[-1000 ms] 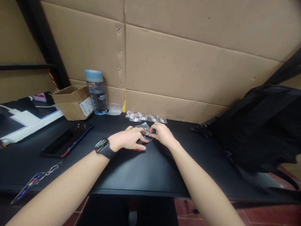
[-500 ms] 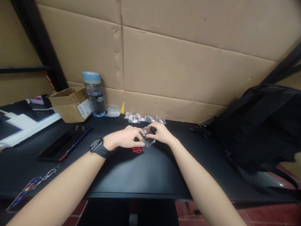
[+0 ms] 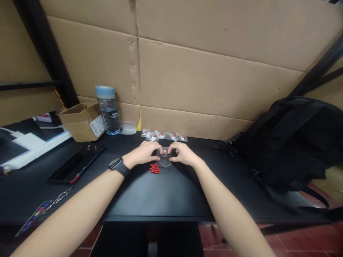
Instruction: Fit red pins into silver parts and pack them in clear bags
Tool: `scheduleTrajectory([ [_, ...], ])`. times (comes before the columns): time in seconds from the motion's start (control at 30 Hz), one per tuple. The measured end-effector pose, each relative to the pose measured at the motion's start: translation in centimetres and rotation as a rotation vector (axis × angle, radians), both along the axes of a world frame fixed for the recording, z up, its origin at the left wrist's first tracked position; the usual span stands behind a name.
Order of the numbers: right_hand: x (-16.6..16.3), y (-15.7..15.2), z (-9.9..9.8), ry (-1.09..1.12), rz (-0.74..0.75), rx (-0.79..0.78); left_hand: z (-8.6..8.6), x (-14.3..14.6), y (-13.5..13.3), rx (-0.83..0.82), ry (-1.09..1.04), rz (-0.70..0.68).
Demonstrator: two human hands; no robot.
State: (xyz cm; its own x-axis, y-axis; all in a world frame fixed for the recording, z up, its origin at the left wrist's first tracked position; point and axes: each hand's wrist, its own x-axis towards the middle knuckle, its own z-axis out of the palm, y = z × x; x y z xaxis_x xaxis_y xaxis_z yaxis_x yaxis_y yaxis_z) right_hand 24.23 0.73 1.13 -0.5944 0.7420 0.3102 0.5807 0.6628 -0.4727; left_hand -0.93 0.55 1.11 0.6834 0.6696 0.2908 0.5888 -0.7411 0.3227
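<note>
A small clear plastic bag (image 3: 164, 161), with something silvery and red near its top, spans the gap between my hands. On its left side, my left hand (image 3: 147, 152) pinches it with curled fingers, a dark watch on that wrist. The fingers of my right hand (image 3: 183, 153) are closed on the opposite side. Just below my left hand lies a small bundle of red cords (image 3: 155, 169) on the black desk (image 3: 163, 200). Behind my hands, several clear packets (image 3: 162, 135) with silvery round pieces and red bits sit in a row.
At the back left stand a water bottle (image 3: 110, 114) and an open cardboard box (image 3: 81, 123). A dark tablet (image 3: 73, 166) with a pen and a keychain (image 3: 40, 212) lie at left. A black backpack (image 3: 292, 146) occupies the right side, and a cardboard wall (image 3: 193, 82) rises behind.
My hands have drawn apart to the two sides of the bag, which now shows flatter and upright between them. The red cords are more fully in sight. The camera view has shifted slightly.
</note>
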Motion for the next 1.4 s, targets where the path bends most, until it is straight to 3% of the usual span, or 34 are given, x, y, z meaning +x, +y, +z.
scheduleTrajectory([
  [0.13,-0.1,0.1,-0.3,0.022,-0.060,0.081,0.1,0.0,0.0,0.028,-0.016,0.042],
  [0.3,0.4,0.2,-0.2,-0.006,-0.108,0.059,0.1,0.3,0.1,-0.007,-0.086,0.158],
  [0.5,0.1,0.0,-0.4,-0.073,-0.331,0.087,-1.0,1.0,0.7,-0.003,-0.034,0.322],
  [0.6,-0.3,-0.5,0.0,-0.107,-0.277,0.190,-1.7,1.5,0.9,0.015,-0.025,0.422],
  [0.7,-0.9,-1.1,0.1,-0.165,-0.159,0.236,-2.2,1.9,1.0,0.047,-0.086,0.418],
  [0.83,-1.6,-1.5,-0.5,-0.231,-0.182,0.151,-2.5,1.7,1.0,0.032,-0.079,0.291],
  [0.97,-1.8,-1.0,-0.9,-0.162,-0.234,0.105,-2.1,1.2,0.8,-0.011,-0.058,0.268],
  [1.17,-1.4,-0.1,-0.6,0.026,-0.336,-0.019,-0.9,1.4,0.4,-0.054,-0.158,0.375],
  [1.4,-1.6,0.4,-1.5,0.023,-0.409,-0.025,-1.0,1.9,0.5,-0.137,-0.329,0.495],
])
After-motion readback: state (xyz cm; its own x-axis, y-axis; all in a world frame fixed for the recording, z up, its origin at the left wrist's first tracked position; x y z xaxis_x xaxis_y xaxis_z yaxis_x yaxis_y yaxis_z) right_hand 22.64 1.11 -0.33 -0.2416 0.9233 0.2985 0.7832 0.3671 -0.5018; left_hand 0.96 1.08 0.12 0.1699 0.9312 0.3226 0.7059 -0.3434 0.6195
